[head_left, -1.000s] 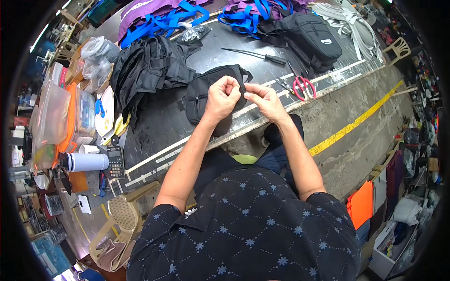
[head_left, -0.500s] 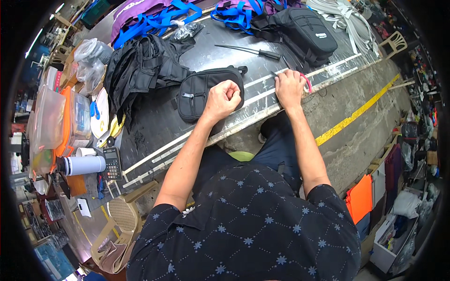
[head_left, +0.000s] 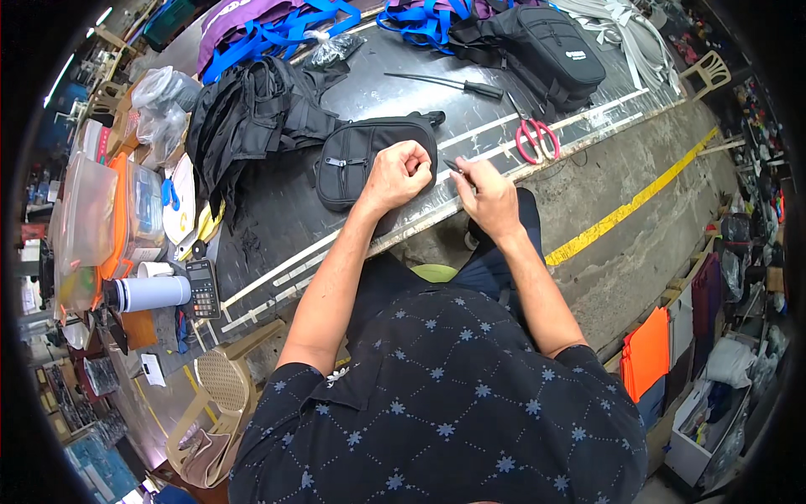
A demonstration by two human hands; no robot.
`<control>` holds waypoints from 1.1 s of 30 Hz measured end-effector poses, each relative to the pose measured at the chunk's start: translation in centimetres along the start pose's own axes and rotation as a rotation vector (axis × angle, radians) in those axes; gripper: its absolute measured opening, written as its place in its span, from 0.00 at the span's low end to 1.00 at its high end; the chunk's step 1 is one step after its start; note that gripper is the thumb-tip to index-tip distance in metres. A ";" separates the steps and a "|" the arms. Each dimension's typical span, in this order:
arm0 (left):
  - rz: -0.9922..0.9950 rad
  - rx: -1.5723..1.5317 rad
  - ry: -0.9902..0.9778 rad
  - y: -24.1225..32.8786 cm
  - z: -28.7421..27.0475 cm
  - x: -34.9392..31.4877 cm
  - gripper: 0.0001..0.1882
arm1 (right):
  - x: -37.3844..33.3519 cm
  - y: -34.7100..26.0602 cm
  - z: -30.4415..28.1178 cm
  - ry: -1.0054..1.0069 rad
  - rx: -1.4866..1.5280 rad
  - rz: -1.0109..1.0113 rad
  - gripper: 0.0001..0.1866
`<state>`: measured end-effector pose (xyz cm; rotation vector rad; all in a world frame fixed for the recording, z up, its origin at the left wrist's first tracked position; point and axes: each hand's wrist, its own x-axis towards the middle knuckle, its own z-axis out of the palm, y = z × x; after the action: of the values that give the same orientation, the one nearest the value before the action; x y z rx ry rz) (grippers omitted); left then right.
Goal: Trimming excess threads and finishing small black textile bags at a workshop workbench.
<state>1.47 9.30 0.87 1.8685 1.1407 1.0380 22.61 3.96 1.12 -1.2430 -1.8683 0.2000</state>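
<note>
Left grip [head_left: 399, 176] curls tight, contents hidden, over the black bag's [head_left: 369, 139] near edge; right grip [head_left: 489, 193] wraps a small dark tool [head_left: 452, 165], tip best kept off the fabric.

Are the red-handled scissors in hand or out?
Out: the scissors lie on the table, apart from the right hand, which grips something dark.
</note>
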 end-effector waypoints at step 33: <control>0.006 0.016 0.017 -0.3 0.7 -0.1 0.05 | 0.7 -3.2 0.9 -0.129 -0.292 -0.037 0.08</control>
<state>1.94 9.22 0.24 1.8797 1.1565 1.0527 19.74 3.21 2.71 -1.4176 -2.0847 -0.0148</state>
